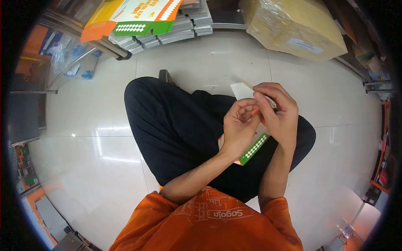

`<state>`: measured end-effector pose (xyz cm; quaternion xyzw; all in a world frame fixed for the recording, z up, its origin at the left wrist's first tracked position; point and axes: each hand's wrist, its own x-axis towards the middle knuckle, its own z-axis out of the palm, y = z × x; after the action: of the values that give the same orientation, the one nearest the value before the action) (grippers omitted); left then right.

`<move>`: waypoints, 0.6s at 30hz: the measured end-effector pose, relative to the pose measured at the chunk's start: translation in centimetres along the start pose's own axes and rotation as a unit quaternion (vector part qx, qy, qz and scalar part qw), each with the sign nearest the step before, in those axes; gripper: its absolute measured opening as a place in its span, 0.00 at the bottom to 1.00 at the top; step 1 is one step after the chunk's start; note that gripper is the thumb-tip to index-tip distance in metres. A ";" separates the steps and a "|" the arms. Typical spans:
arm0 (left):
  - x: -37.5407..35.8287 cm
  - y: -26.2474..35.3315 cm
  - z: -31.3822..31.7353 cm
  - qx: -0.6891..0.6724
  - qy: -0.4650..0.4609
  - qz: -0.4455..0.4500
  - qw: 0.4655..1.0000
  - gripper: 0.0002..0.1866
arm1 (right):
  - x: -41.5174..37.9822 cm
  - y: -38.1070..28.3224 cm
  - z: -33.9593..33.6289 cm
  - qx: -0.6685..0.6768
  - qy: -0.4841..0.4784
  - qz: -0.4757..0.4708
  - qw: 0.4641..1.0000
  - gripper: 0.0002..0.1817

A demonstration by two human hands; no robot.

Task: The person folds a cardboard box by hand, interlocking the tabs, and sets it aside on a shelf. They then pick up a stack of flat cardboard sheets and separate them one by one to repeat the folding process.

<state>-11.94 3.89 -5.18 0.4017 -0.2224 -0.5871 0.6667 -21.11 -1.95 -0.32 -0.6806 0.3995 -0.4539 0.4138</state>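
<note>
A small printed cardboard box (256, 148) lies over my right thigh, partly hidden under my hands. Its green side panel with white diamonds faces up toward me, and a plain pale flap (241, 90) sticks out beyond my fingers. My left hand (241, 129) is closed at the box's near side, its fingers curled by an orange edge. From the right, my right hand (279, 112) pinches the far part of the box, thumb and fingertips close together. Both hands nearly meet, and what lies exactly between the fingertips is hard to make out.
Flat printed box blanks (140, 16) lie on a pile of grey stacked cardboard (182, 29) at the top. A large plastic-wrapped carton (293, 27) stands at the upper right. Metal shelf legs and a clear plastic bag (69, 54) are on the left. Glossy tiles (96, 113) surround my crossed legs.
</note>
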 end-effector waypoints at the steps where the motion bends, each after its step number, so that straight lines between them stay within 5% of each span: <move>1: 0.0 -0.7 0.0 0.000 0.015 -0.044 0.999 0.13 | 0.0 -0.3 -0.5 -0.026 0.011 0.036 0.999 0.12; 6: 0.2 0.4 0.5 0.056 0.058 -0.125 0.989 0.12 | -0.4 -0.4 -2.2 -0.154 0.065 0.027 0.986 0.07; 8: 0.8 0.9 0.9 0.057 0.048 -0.110 0.991 0.12 | -0.6 -1.1 -2.6 -0.182 0.088 0.108 0.973 0.08; 12: 2.3 2.4 1.3 0.031 0.035 -0.140 0.989 0.12 | -1.0 -1.0 -2.9 -0.032 0.071 0.156 0.985 0.09; 18: 2.7 2.5 0.2 -0.014 0.024 -0.191 0.981 0.18 | -0.8 1.1 -2.8 -0.067 0.043 0.143 0.986 0.07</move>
<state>-10.01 1.19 -3.49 0.4416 -0.1175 -0.6971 0.5524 -24.21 -2.13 -0.86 -0.6221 0.5397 -0.3914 0.4105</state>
